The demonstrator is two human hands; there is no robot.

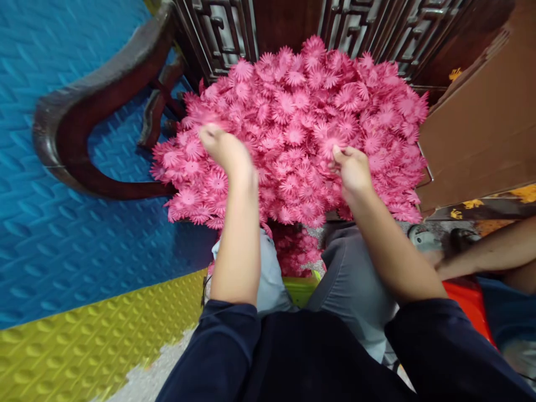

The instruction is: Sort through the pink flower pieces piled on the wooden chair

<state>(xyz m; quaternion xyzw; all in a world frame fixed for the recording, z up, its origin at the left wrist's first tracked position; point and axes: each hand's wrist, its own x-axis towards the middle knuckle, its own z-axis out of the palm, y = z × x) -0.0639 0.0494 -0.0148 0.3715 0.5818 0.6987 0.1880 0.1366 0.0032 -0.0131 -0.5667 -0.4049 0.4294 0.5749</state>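
Head cam: both hands over a big pile of pink flowers (293,134).

Right hand (355,167) has one pink flower (334,144) pinched at the fingertips, thumb on its near edge; left hand's (221,146) too blurry to tell its grip.

1 dark wooden seat (56,134) carries heaped pink flowers (293,134).
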